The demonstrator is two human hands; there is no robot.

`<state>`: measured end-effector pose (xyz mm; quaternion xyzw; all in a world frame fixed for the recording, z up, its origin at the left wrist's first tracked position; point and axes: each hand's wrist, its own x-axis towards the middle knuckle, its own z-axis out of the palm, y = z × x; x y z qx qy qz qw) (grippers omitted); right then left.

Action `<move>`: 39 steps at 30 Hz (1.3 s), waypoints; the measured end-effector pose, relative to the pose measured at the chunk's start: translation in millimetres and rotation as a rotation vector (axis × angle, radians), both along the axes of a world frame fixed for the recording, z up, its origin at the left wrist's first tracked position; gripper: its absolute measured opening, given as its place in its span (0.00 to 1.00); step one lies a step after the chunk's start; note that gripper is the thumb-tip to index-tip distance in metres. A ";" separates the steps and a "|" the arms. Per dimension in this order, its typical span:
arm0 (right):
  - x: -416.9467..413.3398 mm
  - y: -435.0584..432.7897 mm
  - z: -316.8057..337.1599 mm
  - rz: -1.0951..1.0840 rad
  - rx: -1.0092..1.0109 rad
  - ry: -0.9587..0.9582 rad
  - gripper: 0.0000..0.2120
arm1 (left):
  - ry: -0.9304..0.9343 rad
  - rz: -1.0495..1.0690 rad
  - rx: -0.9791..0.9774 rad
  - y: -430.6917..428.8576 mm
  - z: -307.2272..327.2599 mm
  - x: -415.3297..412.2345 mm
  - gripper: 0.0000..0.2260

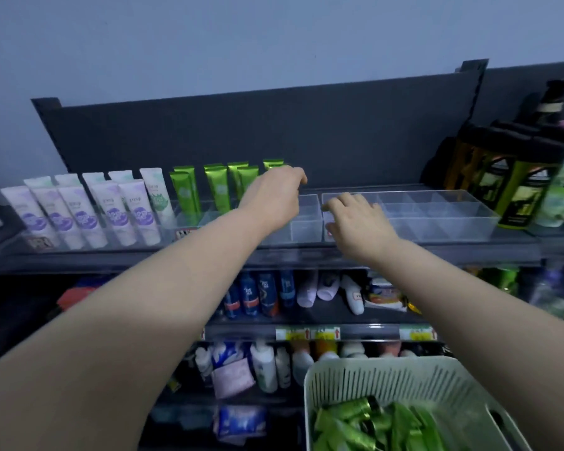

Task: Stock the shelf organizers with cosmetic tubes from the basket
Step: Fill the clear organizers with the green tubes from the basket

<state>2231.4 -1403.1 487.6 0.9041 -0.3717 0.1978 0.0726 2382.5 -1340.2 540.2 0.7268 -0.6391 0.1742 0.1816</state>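
Several green cosmetic tubes stand upright in the clear shelf organizer on the top shelf. My left hand reaches over the rightmost green tubes with its fingers curled down; its palm is hidden, so a grip does not show. My right hand rests with fingers spread on the left edge of a second clear organizer, whose compartments hold nothing. A pale slotted basket at the bottom right holds several more green tubes lying loose.
White and purple tubes fill the shelf's left part. Dark bottles with yellow-green labels stand at the right. Lower shelves hold blue bottles, white bottles and yellow price tags. A dark back panel rises behind the top shelf.
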 end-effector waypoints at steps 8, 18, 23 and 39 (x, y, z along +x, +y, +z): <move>-90.1 30.8 -70.1 0.009 0.152 0.134 0.16 | 0.054 -0.022 0.227 36.8 -87.2 -71.8 0.14; -145.0 33.0 -166.3 -0.159 0.436 0.306 0.18 | 0.253 -0.027 0.736 42.4 -225.2 -87.0 0.14; -164.8 29.7 -219.3 -0.238 0.579 0.375 0.18 | 0.367 -0.043 0.827 32.0 -282.9 -97.5 0.15; -173.2 5.6 -345.8 -0.005 0.949 0.652 0.30 | 0.508 0.104 1.021 28.8 -373.9 -134.0 0.12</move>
